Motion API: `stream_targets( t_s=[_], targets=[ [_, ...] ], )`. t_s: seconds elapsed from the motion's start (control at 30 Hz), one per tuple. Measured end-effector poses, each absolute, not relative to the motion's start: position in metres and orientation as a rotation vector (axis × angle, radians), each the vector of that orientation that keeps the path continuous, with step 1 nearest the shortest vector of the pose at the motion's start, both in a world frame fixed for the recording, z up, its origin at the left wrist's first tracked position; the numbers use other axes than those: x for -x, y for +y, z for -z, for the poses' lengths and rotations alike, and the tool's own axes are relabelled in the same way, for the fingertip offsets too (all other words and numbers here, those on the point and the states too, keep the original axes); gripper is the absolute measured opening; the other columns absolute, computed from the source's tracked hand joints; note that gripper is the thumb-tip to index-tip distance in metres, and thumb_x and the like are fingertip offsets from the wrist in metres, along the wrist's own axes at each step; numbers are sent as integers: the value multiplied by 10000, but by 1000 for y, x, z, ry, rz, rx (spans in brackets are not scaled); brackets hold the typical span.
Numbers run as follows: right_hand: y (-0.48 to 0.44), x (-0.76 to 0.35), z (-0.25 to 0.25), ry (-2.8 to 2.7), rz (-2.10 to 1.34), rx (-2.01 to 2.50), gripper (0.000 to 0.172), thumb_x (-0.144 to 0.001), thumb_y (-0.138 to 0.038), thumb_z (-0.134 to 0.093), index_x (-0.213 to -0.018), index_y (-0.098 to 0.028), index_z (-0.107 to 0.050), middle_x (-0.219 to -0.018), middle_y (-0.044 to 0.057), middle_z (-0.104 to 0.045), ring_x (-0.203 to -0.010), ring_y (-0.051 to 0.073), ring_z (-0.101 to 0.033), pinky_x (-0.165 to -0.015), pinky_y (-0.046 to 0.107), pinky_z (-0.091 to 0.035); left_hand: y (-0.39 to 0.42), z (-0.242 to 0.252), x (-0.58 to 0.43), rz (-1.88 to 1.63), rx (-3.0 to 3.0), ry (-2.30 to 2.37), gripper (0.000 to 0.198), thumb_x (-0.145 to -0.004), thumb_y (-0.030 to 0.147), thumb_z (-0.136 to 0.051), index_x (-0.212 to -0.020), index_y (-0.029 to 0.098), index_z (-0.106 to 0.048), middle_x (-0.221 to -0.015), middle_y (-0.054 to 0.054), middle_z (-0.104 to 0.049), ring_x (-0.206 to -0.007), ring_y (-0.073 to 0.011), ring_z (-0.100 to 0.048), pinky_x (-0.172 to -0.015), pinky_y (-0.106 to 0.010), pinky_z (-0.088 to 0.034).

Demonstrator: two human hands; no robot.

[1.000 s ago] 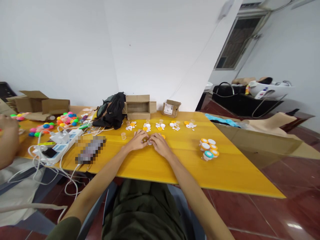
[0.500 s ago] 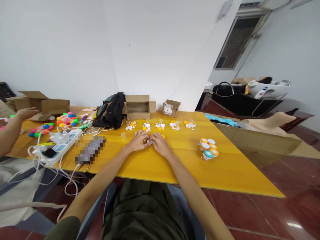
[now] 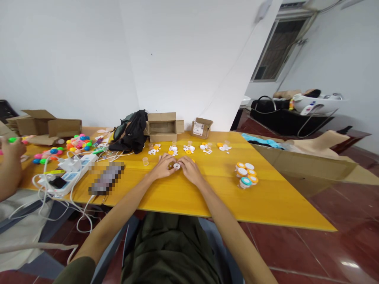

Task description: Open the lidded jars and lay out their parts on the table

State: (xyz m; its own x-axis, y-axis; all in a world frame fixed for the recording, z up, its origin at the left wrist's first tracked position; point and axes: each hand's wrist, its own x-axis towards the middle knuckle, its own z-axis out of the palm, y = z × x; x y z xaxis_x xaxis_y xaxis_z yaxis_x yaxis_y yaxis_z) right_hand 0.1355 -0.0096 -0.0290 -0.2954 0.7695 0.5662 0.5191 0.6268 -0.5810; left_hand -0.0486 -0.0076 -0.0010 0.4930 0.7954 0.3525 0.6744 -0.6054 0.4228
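Note:
A small white disc with a hole in its middle [image 3: 177, 166] is pinched between my left hand [image 3: 163, 166] and my right hand [image 3: 188, 168], just above the yellow table [image 3: 183, 197]. The fingers of both hands are bent round it; whether anything else sits in them is hidden. Left of my left hand stands a small clear cup [image 3: 145, 161]. Beyond my hands lie small groups of white and orange round parts, among them an orange ring [image 3: 188, 152] and a white disc [image 3: 192, 148], with clear cups [image 3: 190, 144] beside them.
Capped jars [image 3: 242, 172] cluster at the right. A phone [image 3: 107, 178] and a power strip [image 3: 74, 173] with tangled cables lie left. Behind are a black bag [image 3: 132, 132], an open carton [image 3: 162, 128] and a small box [image 3: 201, 128]. Another person's hand [image 3: 13, 152] is at far left.
The white disc now shows its round face between my hands, where before my fingers mostly covered it. The other person's hand has moved left and down.

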Motion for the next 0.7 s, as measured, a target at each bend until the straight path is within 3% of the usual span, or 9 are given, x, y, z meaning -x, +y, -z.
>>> stream_targets(
  t_s=[0.17,0.33,0.7],
  targets=[
    [-8,-136,25,-1878,-500,1047,122,-919,-244,-517,-885,-243,-635,-933,39,-697,-842,192,-640,-797,322,-512,-10,-6,47,-850,-2477,1254,136,-880,361,-650,-953,252,-684,-1014,-42,-685,-1059,-251,-516,-975,-404,-378],
    [-7,-135,21,-1803,-640,1107,124,-852,-156,-532,-845,-227,-634,-877,30,-726,-778,182,-677,-756,313,-535,-10,-6,46,-878,-2432,1253,211,-874,368,-666,-1052,256,-685,-1027,-50,-692,-1064,-263,-526,-972,-412,-394],
    [-8,-140,22,-1783,-363,1319,173,-802,-92,-563,-823,-240,-649,-880,31,-720,-829,197,-665,-773,311,-511,-7,4,46,-859,-2512,1210,176,-837,264,-685,-1010,232,-677,-1010,-52,-696,-1071,-261,-537,-980,-406,-410]
  ],
)
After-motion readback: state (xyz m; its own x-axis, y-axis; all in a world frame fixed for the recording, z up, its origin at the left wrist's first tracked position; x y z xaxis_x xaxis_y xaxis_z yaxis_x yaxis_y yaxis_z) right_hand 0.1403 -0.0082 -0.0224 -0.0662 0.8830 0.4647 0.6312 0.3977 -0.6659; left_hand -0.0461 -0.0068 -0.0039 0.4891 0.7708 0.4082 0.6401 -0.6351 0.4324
